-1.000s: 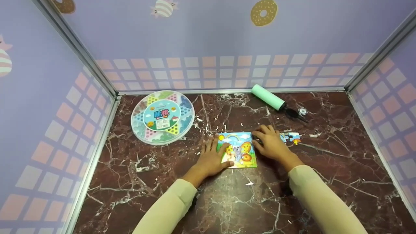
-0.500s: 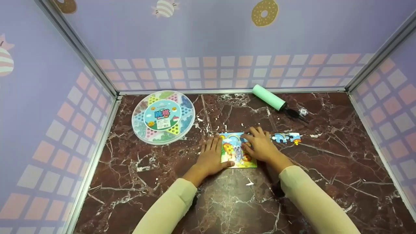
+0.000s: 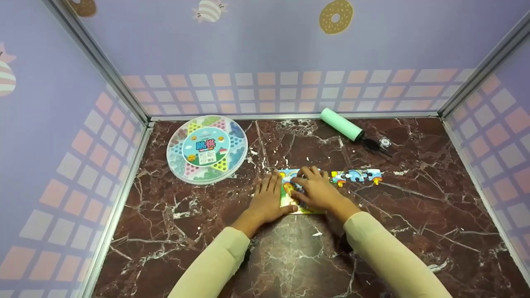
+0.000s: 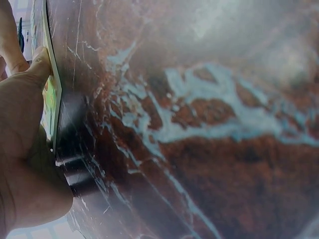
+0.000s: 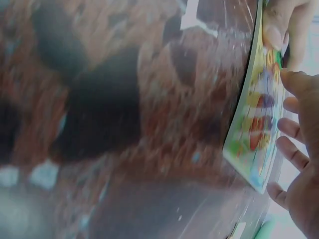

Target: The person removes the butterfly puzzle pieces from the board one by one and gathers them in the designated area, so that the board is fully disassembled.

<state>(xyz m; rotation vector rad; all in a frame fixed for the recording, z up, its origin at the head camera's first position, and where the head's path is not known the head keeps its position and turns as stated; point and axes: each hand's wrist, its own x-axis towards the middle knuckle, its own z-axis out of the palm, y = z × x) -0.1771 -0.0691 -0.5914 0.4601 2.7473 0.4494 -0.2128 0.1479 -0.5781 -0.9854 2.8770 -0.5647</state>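
A small jigsaw puzzle board with a bright cartoon picture lies flat on the marbled table in front of me. Along its left edge rests my left hand, fingers straight and thumb lying over the lower left corner. My right hand is over the right part of the picture and hides much of it. In the right wrist view its fingers are spread and gently bent at the surface of the board. Several joined puzzle pieces lie in a row to the right of the board.
A round Chinese checkers box stands at the back left. Near the back wall lies a mint green cylinder with a black end, and a small round disc is beside it. Purple walls enclose three sides. White flecks dot the table.
My right hand has slid left from the board's right edge across the picture, uncovering more of the puzzle pieces on the right. The left hand stays in place, its thumb now lower along the board's edge.
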